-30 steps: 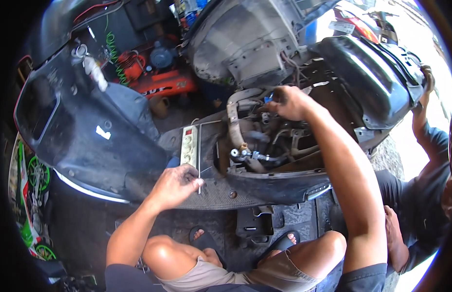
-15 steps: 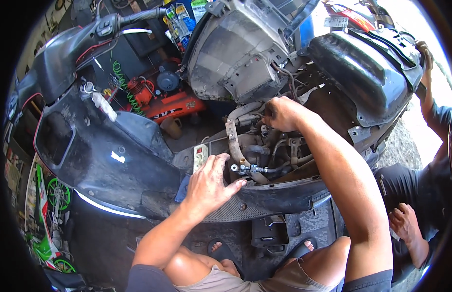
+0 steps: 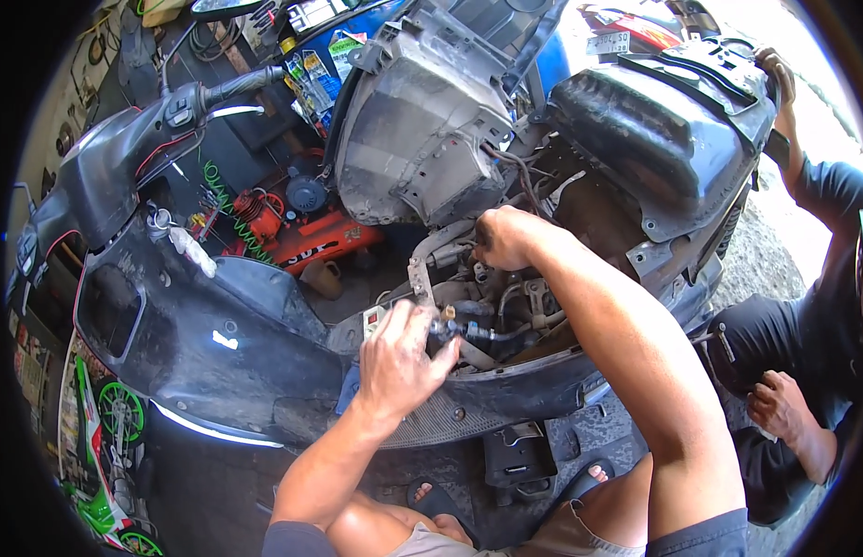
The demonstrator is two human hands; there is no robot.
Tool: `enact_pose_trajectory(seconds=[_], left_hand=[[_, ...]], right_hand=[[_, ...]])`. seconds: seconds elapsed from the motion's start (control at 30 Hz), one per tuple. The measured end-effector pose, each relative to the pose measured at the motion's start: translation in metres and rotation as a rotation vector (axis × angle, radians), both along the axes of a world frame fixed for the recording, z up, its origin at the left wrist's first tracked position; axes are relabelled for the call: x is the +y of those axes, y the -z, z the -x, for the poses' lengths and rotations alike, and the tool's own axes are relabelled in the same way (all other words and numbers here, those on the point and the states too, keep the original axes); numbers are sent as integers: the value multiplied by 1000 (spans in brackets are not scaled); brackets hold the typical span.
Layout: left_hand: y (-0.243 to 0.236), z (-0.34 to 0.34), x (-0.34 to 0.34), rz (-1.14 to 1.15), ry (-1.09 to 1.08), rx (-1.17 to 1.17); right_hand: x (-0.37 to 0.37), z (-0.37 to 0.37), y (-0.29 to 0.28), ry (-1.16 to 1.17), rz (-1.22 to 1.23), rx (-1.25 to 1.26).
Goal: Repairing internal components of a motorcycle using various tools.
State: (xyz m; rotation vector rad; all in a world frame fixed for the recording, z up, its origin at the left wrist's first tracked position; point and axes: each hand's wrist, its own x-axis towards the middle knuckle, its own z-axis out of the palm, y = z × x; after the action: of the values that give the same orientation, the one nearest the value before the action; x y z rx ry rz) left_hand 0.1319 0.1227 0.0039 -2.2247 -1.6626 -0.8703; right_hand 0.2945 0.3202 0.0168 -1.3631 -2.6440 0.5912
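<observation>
L hand [image 3: 394,367] moved up by the hose fitting [image 3: 476,331], fingers spread, so both r at the scooter [image 3: 236,348] rn; R hand [image 3: 507,239] grip's hidden, can't tell.

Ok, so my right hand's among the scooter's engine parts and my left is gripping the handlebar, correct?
Not quite: the head view shows your left hand beside the hose fitting, not on the handlebar. Your right hand is among the engine parts.

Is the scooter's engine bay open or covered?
Open: a hose and a metal tube show inside the engine bay, and the right hand reaches into it.
</observation>
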Motion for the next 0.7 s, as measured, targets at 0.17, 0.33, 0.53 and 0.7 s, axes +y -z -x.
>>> enact_pose_trajectory(seconds=[0.17,0.33,0.53,0.7], left_hand=[[-8,8,39,12,56,66],[-6,10,71,42,97,259],[4,13,83,111,58,346],[3,13,93,179,152,194]], right_hand=[[-2,1,-1,12,-16,0],[3,6,-1,22,-11,15],[2,2,-3,25,-41,75],[-8,-2,-14,54,9,70]])
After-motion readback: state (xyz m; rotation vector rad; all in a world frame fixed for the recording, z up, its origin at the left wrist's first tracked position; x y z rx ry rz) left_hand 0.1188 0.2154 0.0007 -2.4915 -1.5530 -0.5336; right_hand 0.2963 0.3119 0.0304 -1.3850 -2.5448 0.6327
